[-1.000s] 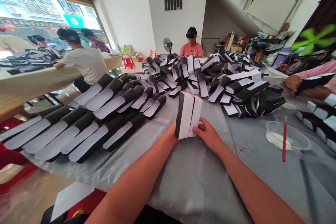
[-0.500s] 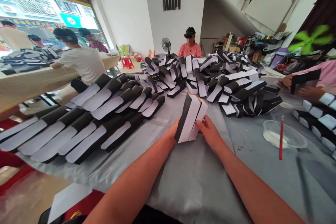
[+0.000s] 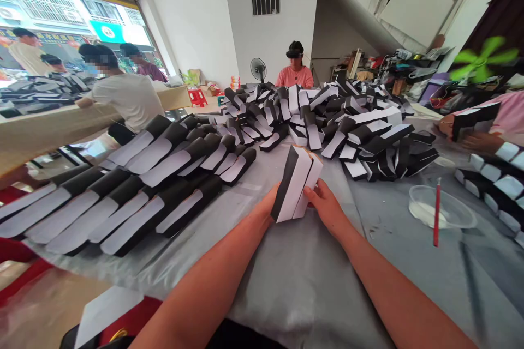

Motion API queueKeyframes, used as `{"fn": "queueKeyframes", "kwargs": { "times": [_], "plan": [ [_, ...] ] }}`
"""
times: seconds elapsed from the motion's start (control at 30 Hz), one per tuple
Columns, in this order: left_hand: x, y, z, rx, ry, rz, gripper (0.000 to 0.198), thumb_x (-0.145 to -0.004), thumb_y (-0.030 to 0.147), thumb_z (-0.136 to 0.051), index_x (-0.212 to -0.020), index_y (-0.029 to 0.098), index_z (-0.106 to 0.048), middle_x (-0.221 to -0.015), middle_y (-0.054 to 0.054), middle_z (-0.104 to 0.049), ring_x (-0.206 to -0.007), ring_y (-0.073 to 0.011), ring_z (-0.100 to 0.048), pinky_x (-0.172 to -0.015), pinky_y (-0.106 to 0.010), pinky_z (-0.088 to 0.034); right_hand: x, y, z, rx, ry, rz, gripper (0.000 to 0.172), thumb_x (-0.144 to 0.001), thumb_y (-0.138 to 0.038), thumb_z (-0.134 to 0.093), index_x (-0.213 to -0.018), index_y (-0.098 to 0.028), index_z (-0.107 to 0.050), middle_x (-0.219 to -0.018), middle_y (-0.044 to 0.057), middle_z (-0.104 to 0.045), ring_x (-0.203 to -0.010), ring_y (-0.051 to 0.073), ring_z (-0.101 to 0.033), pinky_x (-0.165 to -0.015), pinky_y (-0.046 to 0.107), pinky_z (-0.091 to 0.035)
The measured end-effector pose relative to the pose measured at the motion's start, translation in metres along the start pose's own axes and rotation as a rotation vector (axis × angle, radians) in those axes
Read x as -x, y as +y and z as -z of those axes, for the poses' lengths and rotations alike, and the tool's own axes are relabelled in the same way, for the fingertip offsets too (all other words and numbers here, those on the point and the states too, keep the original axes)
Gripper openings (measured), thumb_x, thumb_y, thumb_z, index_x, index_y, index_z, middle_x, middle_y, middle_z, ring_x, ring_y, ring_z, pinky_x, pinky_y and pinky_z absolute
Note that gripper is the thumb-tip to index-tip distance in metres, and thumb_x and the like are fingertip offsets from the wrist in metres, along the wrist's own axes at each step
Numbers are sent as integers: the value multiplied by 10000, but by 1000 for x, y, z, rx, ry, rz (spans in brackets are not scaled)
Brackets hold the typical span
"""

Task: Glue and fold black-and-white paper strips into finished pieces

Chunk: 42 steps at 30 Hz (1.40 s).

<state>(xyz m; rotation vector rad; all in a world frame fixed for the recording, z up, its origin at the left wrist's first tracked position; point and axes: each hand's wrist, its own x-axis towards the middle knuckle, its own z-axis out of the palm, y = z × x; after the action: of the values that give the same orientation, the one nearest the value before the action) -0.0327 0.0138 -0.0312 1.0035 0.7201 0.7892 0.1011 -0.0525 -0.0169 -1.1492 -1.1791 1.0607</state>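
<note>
Box (image 3: 295,182) now tipped rightward, left hand (image 3: 268,203), right hand (image 3: 326,207) gripping, bowl (image 3: 463,208) holding paste (image 3: 421,211)

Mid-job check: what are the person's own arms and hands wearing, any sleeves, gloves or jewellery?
The left forearm and right forearm are bare to the picture's lower edge, no sleeves in view. The left hand and right hand have no gloves; no watch, band or ring shows, though the left hand is partly hidden.

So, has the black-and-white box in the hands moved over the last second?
Yes: the box has tipped from upright, its top leaning right toward the bowl.
</note>
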Motion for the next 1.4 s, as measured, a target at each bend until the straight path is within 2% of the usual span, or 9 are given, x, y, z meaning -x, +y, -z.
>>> {"fn": "queueKeyframes", "kwargs": {
  "times": [0.2,0.4,0.6,0.7,0.93,1.23,1.33,1.4],
  "plan": [
    [8,5,-7,85,-41,-6,541,-541,433,-761,-954,95,-670,-827,-96,-705,-848,-264,-623,-786,-368,-476,0,-1,0,-17,-12,-1,439,-752,-514,-598,-1090,-242,-530,-949,34,-663,-823,189,-597,-711,340,-502],
    [12,8,-11,108,-20,-7,558,-489,446,-777,-912,96,-677,-834,-99,-715,-886,-284,-629,-801,-373,-486,0,-1,1,17,6,6,441,-748,-527,-599,-1074,-236,-540,-925,36,-666,-819,195,-598,-717,350,-502],
    [16,12,-15,106,-20,8,365,-605,379,-704,-860,120,-666,-810,-83,-716,-923,-277,-627,-838,-373,-478,0,-1,0,-30,-2,14,462,-757,-506,-604,-1122,-237,-518,-1047,52,-661,-951,217,-607,-833,388,-495],
    [15,12,-14,106,-11,20,342,-629,371,-683,-861,122,-654,-794,-83,-711,-931,-277,-626,-849,-378,-474,0,-1,0,-25,0,14,460,-758,-502,-606,-1126,-239,-520,-1075,59,-659,-978,224,-605,-836,389,-496],
    [9,6,-8,91,-16,10,406,-585,395,-712,-878,118,-663,-812,-87,-711,-915,-285,-614,-818,-377,-468,0,0,2,20,0,18,418,-762,-502,-596,-1084,-239,-544,-936,37,-665,-823,198,-605,-730,357,-503],
    [11,9,-11,26,23,14,498,-492,463,-755,-834,112,-665,-692,-65,-671,-749,-244,-604,-721,-364,-463,-1,2,2,53,0,24,450,-764,-538,-587,-1091,-231,-545,-978,42,-664,-883,205,-603,-767,356,-484],
    [15,13,-14,-15,55,-9,471,-499,485,-741,-783,118,-658,-664,-51,-652,-679,-211,-579,-671,-342,-445,-1,1,2,93,25,20,457,-753,-550,-581,-1073,-224,-555,-960,45,-667,-885,210,-598,-750,350,-475],
    [18,17,-15,-41,66,-25,412,-491,439,-755,-733,124,-647,-635,-30,-631,-622,-174,-546,-630,-310,-421,-2,3,2,111,46,8,500,-743,-550,-584,-1117,-222,-538,-961,47,-659,-871,206,-599,-740,345,-470]
  ]
}}
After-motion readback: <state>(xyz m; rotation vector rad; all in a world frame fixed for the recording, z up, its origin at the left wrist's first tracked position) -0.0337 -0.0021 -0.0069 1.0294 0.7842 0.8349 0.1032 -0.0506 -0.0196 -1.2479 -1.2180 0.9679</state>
